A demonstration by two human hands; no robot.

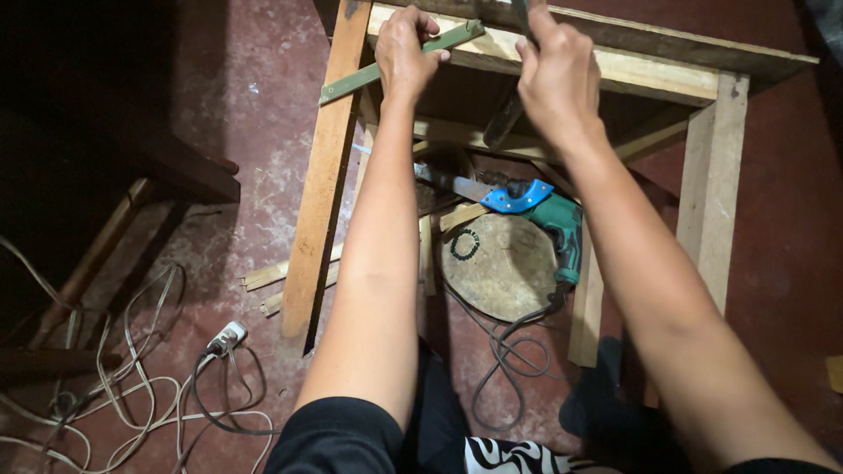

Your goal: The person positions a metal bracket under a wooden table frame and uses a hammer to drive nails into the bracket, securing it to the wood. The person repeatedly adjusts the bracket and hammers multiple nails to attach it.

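My left hand (404,48) grips a thin green-painted wooden strip (351,81) and presses it slantwise against the top rail of a bare wooden frame (615,66). My right hand (553,75) is closed around a dark handle (503,118) that runs down behind the rail; its upper end leaves the picture. Both forearms reach forward over the frame.
Under the frame lie a green power drill (558,230), a saw with a blue handle (514,197), a round wooden disc (500,263) and loose wood offcuts (281,276). White cables and a plug (224,338) trail over the red floor at the left. A dark wooden piece (176,171) stands left.
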